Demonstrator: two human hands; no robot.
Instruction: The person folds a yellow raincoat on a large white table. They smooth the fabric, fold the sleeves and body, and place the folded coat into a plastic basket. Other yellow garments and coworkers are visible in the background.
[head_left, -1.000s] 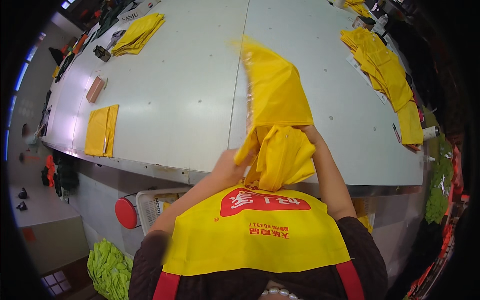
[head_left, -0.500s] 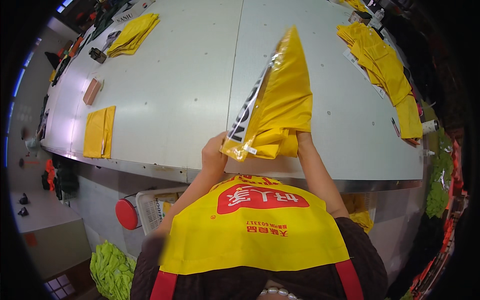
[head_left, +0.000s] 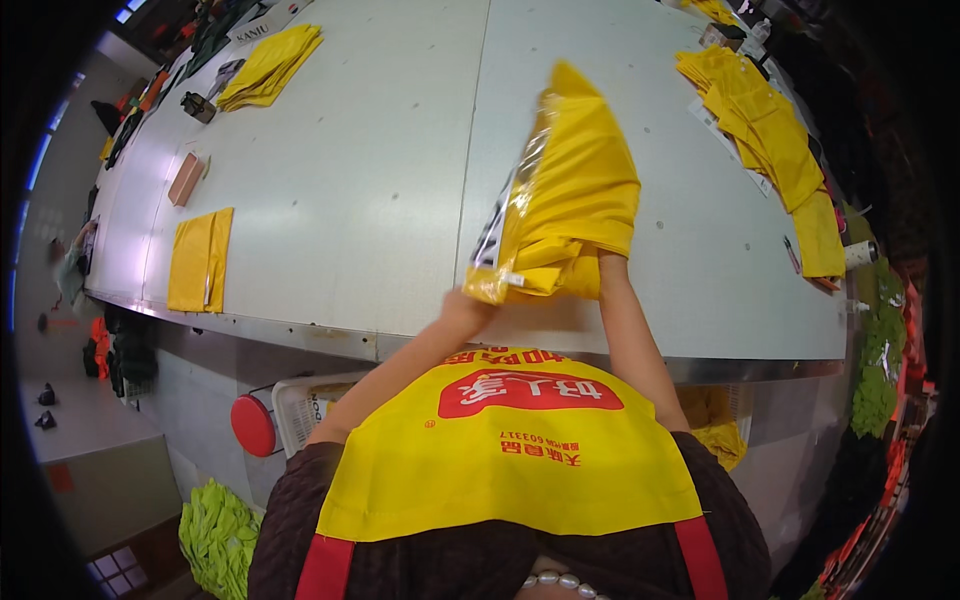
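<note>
In front of me a bundle of folded yellow cloth point(head_left: 575, 180) stands tilted above the table, its top pointing away. A clear plastic sleeve point(head_left: 515, 220) with a dark-and-white printed strip runs down its left side. My left hand point(head_left: 470, 308) is closed at the sleeve's lower left corner, its fingertips partly behind the plastic. My right hand point(head_left: 611, 264) goes into the lower right of the bundle from beneath. Cloth folds cover its fingers, so their grip is hidden.
The pale table point(head_left: 390, 200) has a metal front edge. On it lie a folded yellow piece point(head_left: 200, 262), a pink box point(head_left: 185, 180) and a far-left yellow stack point(head_left: 270, 68). A long yellow pile point(head_left: 760, 130) lies right. A red stool point(head_left: 253, 426) and white basket point(head_left: 292, 412) stand below.
The bundle's base and my left hand have shifted right. The bundle has turned, so less of the printed strip shows. My right hand still reaches into the cloth.
</note>
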